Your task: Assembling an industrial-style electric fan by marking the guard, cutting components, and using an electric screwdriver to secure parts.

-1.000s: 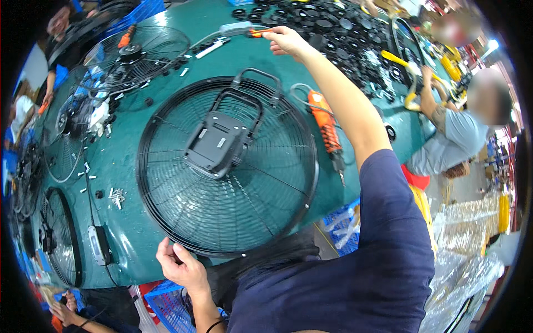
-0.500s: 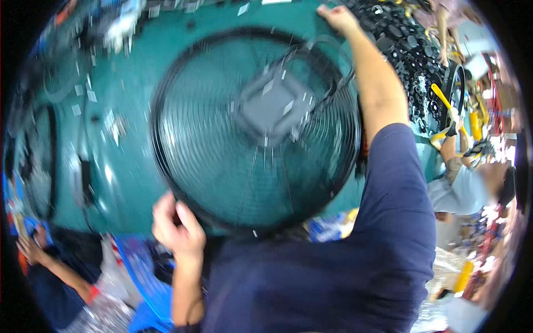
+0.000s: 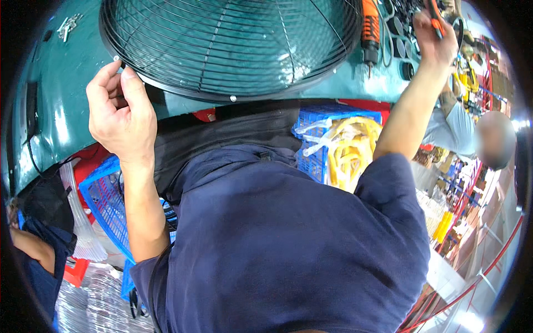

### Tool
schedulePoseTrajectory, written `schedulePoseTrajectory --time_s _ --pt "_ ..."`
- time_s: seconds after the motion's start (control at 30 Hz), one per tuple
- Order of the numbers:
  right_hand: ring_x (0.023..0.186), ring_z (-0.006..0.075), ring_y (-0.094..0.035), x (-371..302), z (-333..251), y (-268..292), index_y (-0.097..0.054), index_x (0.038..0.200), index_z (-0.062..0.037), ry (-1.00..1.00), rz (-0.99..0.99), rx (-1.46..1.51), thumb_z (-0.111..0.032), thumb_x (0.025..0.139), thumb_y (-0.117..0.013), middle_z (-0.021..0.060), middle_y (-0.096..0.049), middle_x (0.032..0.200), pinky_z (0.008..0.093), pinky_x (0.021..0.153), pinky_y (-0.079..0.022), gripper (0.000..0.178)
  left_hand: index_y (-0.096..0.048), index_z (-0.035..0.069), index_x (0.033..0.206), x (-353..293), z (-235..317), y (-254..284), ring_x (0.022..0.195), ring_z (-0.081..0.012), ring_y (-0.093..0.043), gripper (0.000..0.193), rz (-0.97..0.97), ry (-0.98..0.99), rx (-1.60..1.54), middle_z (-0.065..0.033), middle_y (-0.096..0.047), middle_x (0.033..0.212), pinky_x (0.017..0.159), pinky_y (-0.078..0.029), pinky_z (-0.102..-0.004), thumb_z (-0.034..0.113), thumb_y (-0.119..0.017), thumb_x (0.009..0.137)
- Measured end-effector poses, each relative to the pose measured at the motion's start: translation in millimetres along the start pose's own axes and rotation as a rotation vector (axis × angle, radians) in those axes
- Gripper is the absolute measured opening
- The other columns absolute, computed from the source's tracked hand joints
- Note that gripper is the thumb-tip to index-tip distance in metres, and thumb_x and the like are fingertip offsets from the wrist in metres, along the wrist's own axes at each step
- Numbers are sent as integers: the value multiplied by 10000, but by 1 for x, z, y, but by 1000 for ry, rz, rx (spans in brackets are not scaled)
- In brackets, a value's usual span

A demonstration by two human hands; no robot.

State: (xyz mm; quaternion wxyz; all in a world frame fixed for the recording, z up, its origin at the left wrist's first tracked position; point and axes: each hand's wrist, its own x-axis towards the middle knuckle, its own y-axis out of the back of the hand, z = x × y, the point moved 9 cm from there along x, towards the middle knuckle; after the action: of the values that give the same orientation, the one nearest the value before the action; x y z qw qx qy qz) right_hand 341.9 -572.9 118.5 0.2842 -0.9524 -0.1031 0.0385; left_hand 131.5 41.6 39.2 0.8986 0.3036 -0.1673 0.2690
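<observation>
A round black wire fan guard (image 3: 244,44) lies on the green tabletop, its upper part cut off by the picture's edge. At the near left of its rim is my left hand (image 3: 122,108), fingers curled, thumb and forefinger pinching by a small pale screw (image 3: 116,58). Another bright screw head (image 3: 232,99) sits on the front of the rim. My right hand (image 3: 437,41) is raised at the far right, closed around an orange-and-black hand tool (image 3: 436,21). The tool's kind is not clear. An orange electric screwdriver (image 3: 370,30) lies right of the guard, its bit toward me.
Loose screws (image 3: 69,25) lie at the far left of the green table (image 3: 61,100). Below its front edge stand a blue crate with yellow pieces (image 3: 352,152) and another blue crate (image 3: 105,194). A person (image 3: 449,127) works at the right; another's arm (image 3: 33,247) shows at lower left.
The view has shifted, so the fan guard now sits higher in it. My right hand has come from the far side of the guard to the right and taken hold of the orange-and-black tool.
</observation>
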Motion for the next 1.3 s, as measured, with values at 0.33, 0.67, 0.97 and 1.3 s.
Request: schedulePoseTrajectory --time_s 0.33,0.67,0.97,1.3 --pt "567 215 -622 -267 199 -166 -372 1469 109 85 196 -173 -226 983 -639 205 -636 934 304 455 -527 648 -688 21 1268 36 72 -2 1228 -226 -615 325 -220 -635 -80 -128 -678 1313 1076 -446 -360 123 -711 961" --pt "472 125 -579 -262 306 -252 -605 1160 14 -274 155 -25 -302 1085 -534 134 -690 736 223 466 -472 333 -672 201 1373 17 76 -56 1424 -255 -495 459 -355 -889 -40 -44 -603 1480 1239 -233 -516 453 -621 992" --pt "618 185 -713 -272 291 -276 -520 1326 1 -418 269 -160 -246 1107 -441 182 -740 913 260 530 -563 340 -672 205 1369 17 69 -48 1431 -245 -485 456 -328 -877 -37 -28 -608 1474 1242 -235 -513 450 -634 985" --pt "624 184 -713 -268 291 -285 -511 1329 -14 -480 350 -188 -232 1106 -434 173 -739 916 270 518 -566 322 -673 219 1367 18 67 -47 1424 -240 -492 465 -330 -860 -35 -22 -609 1472 1242 -242 -509 469 -643 976"
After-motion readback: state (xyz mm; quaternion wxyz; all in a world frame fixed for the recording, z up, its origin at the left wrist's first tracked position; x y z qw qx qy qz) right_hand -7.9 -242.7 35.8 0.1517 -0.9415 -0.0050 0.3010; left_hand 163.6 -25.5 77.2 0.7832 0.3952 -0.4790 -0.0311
